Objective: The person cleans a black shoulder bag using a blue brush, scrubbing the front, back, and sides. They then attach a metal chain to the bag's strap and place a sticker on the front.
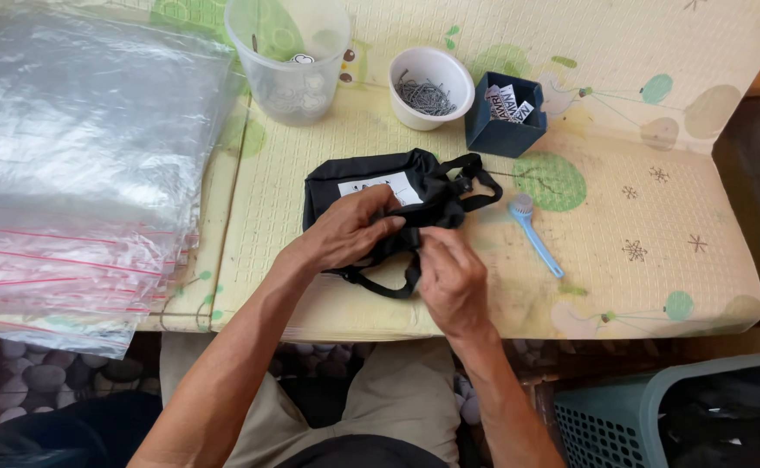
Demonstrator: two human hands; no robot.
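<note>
A small black fabric bag (pixel 436 186) with a white label and black straps lies on a pale yellow patterned mat (pixel 640 208). My left hand (pixel 350 230) rests on the bag's lower middle, fingers pinching the fabric by the label. My right hand (pixel 451 277) grips the bag's lower edge near a black strap loop, just right of the left hand. Both hands meet at the same spot on the bag.
A blue-handled small brush (pixel 536 234) lies right of the bag. Behind stand a white bowl of metal pins (pixel 432 87), a dark blue box of tags (pixel 506 113) and a clear plastic cup (pixel 292 56). Clear zip bags (pixel 77 165) are stacked left. A teal basket (pixel 657 416) sits lower right.
</note>
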